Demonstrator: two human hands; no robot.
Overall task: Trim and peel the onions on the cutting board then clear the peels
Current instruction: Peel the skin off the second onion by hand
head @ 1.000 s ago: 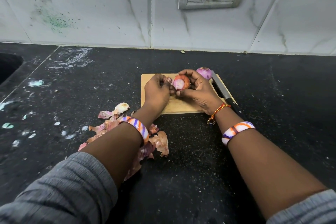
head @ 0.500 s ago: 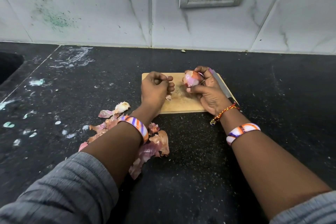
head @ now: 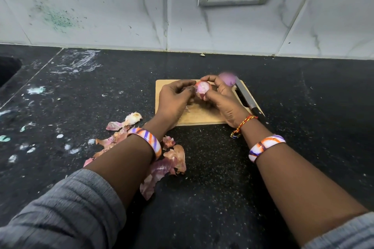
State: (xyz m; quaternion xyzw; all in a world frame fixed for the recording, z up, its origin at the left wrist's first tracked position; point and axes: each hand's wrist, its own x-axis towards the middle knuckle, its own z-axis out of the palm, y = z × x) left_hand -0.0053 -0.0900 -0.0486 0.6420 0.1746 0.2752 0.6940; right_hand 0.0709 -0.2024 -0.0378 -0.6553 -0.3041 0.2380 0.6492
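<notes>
Mid-task: both hands, left [head: 174,97] and right [head: 224,99], grip a half-peeled onion [head: 203,89] over the board [head: 202,116]; second onion [head: 227,81] peeled, peels [head: 162,166] uncleared near bench's front edge.

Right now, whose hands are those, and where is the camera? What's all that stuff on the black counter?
The camera sits on the person's head and looks down, so you see their own two arms. The right hand holds a half-peeled onion above the wooden cutting board, and the left hand pinches at its skin with curled fingers to pull it off. Behind sits a peeled purple onion, a bit blurry. A knife lies along the board's right edge. The papery pink bits are onion peels, piled on the black counter under the left arm.
</notes>
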